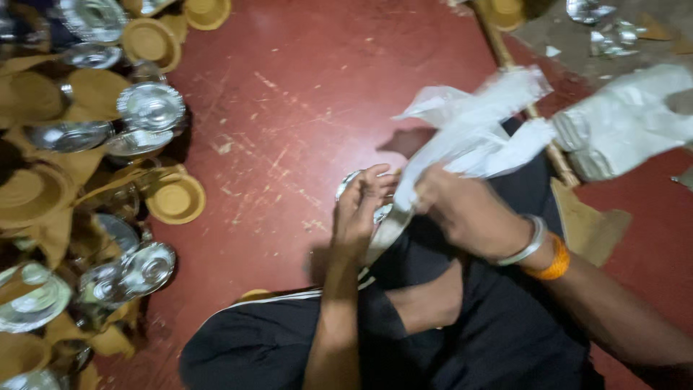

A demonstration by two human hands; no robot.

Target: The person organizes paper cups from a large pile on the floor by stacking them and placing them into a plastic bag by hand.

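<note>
The left hand (359, 209) sits near the middle of the view, fingers curled about the rim of a stack of silver bowls (375, 217); how many bowls are in the stack cannot be told, since the hands hide most of it. The right hand (451, 206), at 3 o'clock of the left, is closed round the neck of a clear plastic bag (476, 126), which fans up towards 1 o'clock from the stack. Two bangles circle the right wrist, one silver (530, 242), one orange (552, 263).

Both hands work over the person's lap, clad in black trousers (462, 332) at 6 o'clock. One wooden stick (516, 90) runs from 12 to 3 o'clock, passing behind the bag. One wrapped bundle of bowls (624, 123) lies at 2 o'clock, just beside the stick.

Along the 9 o'clock edge, well apart from the hands, lies a heap of loose bowls (86, 188) on the red floor (289, 108): roughly ten silver-faced and about six showing tan backs, though blur and overlap make the count rough. Another tan bowl (505, 11) sits at 12 o'clock.
</note>
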